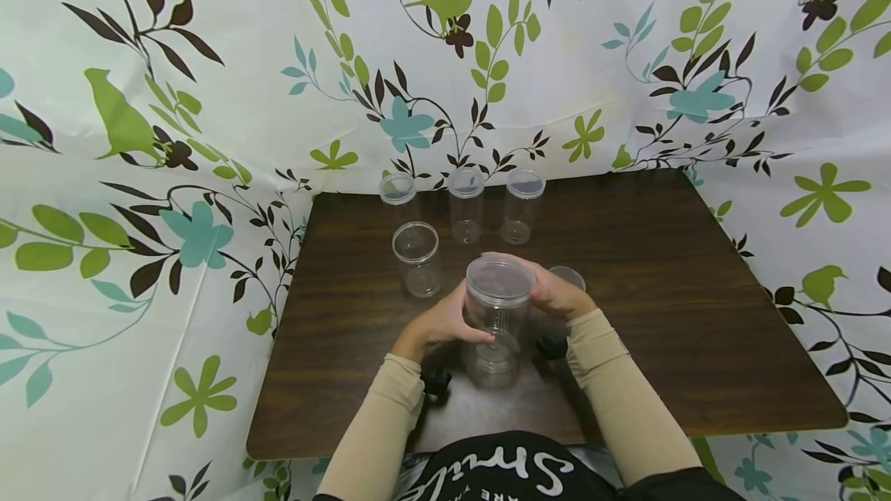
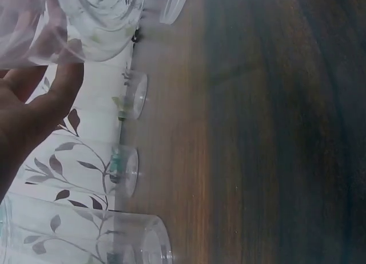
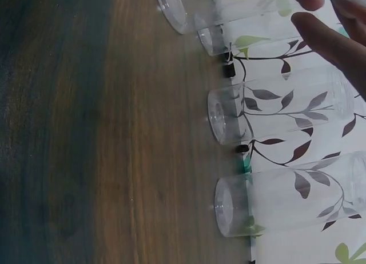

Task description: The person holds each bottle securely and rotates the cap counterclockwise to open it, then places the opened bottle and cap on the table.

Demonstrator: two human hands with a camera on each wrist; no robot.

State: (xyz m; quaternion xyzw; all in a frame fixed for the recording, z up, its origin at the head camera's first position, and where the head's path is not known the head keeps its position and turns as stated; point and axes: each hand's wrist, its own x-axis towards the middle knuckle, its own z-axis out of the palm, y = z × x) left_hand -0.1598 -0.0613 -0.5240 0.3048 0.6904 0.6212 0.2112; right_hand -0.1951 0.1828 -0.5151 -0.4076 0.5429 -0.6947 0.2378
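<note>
At the left, a clear cylindrical plastic jar [image 1: 421, 273] is standing on the dark brown wood-grain table [image 1: 334, 331], near your left hand. Behind it, three tall clear plastic jars [image 1: 466, 211] are standing in a row, close to the white cloth with green birds and leaves [image 1: 487, 130].

Your left hand [image 1: 442, 323] is clasping one side of a wide, clear plastic container with a flat whitish top [image 1: 498, 311], the thumb lying across its front. This container is being held in front of your chest, seemingly above the table. Your right hand [image 1: 560, 292] is gripping the other side, its fingers going round the back. Just behind this hand, a clear round rim [image 1: 568, 278] is partly showing; I cannot tell what is below it.

The container is probably weighing little, with stiff but thin, rather slippery walls, so you are wise in holding it by both sides, below the top, without hard squeezing.

The head view is showing both grips and the whitish top. The left wrist view is revealing your fingertips behind the clear wall, and the right wrist view the jars' round bases resting on the table, seen from the side.
</note>
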